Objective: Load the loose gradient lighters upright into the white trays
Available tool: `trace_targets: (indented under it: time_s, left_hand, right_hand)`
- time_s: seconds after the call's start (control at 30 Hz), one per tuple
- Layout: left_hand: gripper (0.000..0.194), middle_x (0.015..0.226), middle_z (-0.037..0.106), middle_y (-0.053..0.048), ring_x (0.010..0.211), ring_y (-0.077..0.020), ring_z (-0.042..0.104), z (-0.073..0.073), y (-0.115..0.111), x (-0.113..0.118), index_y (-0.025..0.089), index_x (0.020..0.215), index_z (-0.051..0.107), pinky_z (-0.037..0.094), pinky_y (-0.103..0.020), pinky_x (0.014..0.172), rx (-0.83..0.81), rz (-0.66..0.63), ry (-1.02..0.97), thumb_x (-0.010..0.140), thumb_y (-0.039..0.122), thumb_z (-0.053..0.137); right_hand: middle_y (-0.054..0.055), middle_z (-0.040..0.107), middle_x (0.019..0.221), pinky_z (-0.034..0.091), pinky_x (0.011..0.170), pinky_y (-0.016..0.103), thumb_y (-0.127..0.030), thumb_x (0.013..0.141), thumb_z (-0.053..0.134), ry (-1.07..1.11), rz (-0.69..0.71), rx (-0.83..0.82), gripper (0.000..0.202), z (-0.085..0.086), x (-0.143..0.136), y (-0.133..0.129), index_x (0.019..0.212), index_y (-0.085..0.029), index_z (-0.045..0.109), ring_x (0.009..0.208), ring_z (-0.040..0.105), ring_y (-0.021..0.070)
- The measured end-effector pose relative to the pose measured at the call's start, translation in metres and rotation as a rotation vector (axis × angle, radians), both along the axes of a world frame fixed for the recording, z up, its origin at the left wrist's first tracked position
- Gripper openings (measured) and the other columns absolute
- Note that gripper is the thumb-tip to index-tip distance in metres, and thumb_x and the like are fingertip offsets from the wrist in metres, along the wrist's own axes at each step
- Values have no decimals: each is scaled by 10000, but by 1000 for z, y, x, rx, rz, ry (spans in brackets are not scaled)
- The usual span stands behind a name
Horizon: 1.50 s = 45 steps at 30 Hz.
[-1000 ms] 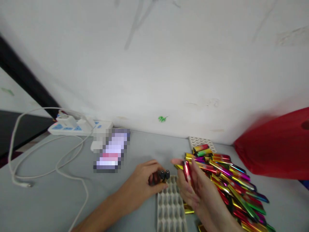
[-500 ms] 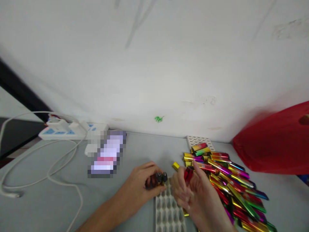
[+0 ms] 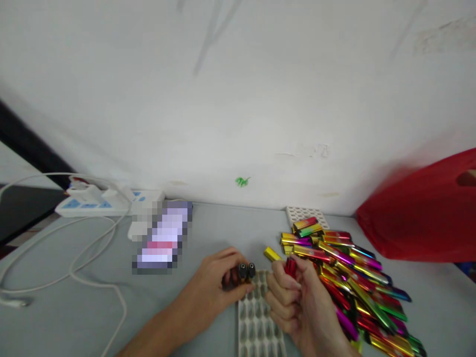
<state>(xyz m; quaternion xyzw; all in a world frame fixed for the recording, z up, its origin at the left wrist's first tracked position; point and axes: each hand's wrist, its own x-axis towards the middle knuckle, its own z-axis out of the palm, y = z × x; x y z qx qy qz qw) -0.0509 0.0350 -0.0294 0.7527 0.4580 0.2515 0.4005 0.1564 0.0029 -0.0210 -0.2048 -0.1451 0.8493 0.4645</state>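
Note:
Two black-ended pieces with small round metallic centres point(image 3: 247, 270) stick out of my left hand point(image 3: 223, 275), whose fingers curl around them. That hand is over the far left corner of a grey tray point(image 3: 256, 327) with rows of oval hollows. My right hand point(image 3: 293, 297) is closed, pinching a shiny red case point(image 3: 290, 267) between thumb and forefinger at the tray's right side. Just beyond it lies a single gold case point(image 3: 272, 254). To its right spreads a heap of shiny metallic cases point(image 3: 357, 282) in red, gold, purple, green and blue, shaped like lighter shells.
A white perforated block point(image 3: 305, 215) sits by the wall behind the heap. At the right stands a red bag point(image 3: 420, 213). On the left are a blurred-out phone point(image 3: 163, 235), a white power strip point(image 3: 92, 206) and a looping white cable point(image 3: 74, 265).
My right hand has turned slightly and its fingers have closed tighter around the red case, now more upright. My left hand keeps its hold. The whole view has shifted slightly.

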Motion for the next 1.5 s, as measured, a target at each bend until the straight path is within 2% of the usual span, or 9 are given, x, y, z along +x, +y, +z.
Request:
trace_targets:
  time_s: [0.23, 0.63, 1.0, 1.17, 1.23, 1.27, 1.37, 1.43, 1.5]
  left_hand:
    - [112, 920, 694, 2, 763, -179, 623, 3, 0, 1, 210, 977, 785, 446, -266, 701, -9, 2, 11, 872, 182, 814]
    - [85, 919, 691, -4, 767, -184, 620, 1, 0, 1, 201, 972, 781, 437, -275, 695, -5, -2, 12, 891, 181, 802]
    - [89, 945, 709, -13, 777, -185, 627, 2, 0, 0, 207, 1001, 785, 454, -277, 705, -2, -7, 25, 916, 222, 808]
    - [82, 948, 715, -14, 765, -183, 621, 4, 1, 0, 212, 1000, 783, 456, -275, 696, -7, -10, 16, 923, 236, 799]
    - [81, 951, 719, -9, 768, -182, 626, 4, 0, 1, 217, 1000, 787, 458, -274, 699, -10, -6, 13, 922, 229, 804]
    - [81, 953, 719, -6, 774, -182, 632, 4, 0, 1, 220, 999, 789, 459, -273, 704, -12, -7, 12, 920, 221, 807]
    - [103, 943, 711, 4, 767, -175, 633, 3, 0, 1, 220, 995, 787, 458, -269, 705, -13, -3, 9, 901, 197, 823]
    - [113, 946, 710, 5, 765, -175, 634, 3, -1, 0, 218, 997, 781, 455, -268, 704, -17, 2, 12, 898, 198, 831]
    - [123, 950, 712, 5, 774, -178, 639, 2, -1, 0, 220, 1001, 777, 452, -268, 706, -17, 4, 13, 895, 196, 834]
  right_hand:
    - [-155, 226, 530, 120, 360, 139, -570, 840, 883, -46, 8, -53, 651, 9, -4, -3, 636, -245, 358, 432, 73, 16]
    - [-147, 240, 520, 121, 350, 134, -620, 836, 875, -39, 77, -52, 669, 7, -3, 0, 625, -241, 365, 424, 88, 13]
    - [-155, 208, 517, 87, 337, 136, -584, 838, 843, -125, -63, -70, 620, 0, -6, -4, 624, -248, 368, 426, 27, 20]
    - [-146, 229, 547, 88, 359, 156, -688, 843, 855, -191, -154, -54, 607, -5, -9, -2, 686, -234, 484, 455, 37, 46]
    - [-129, 310, 568, 166, 377, 174, -749, 881, 798, -282, -237, 0, 561, -4, -11, -2, 790, -233, 596, 454, 95, 61]
    - [-107, 380, 595, 246, 401, 190, -763, 913, 756, -337, -293, 51, 546, -3, -12, -3, 846, -233, 644, 456, 164, 71]
    - [-2, 610, 795, 469, 615, 276, -722, 993, 689, -547, -426, 208, 487, 1, -14, -7, 985, -238, 743, 609, 465, 141]
    - [39, 676, 924, 500, 759, 317, -695, 997, 706, -690, -448, 257, 444, 4, -13, -11, 1063, -262, 774, 792, 574, 203]
    - [49, 707, 1006, 494, 858, 345, -687, 1005, 701, -827, -431, 300, 419, 6, -12, -14, 1131, -297, 788, 922, 608, 242]
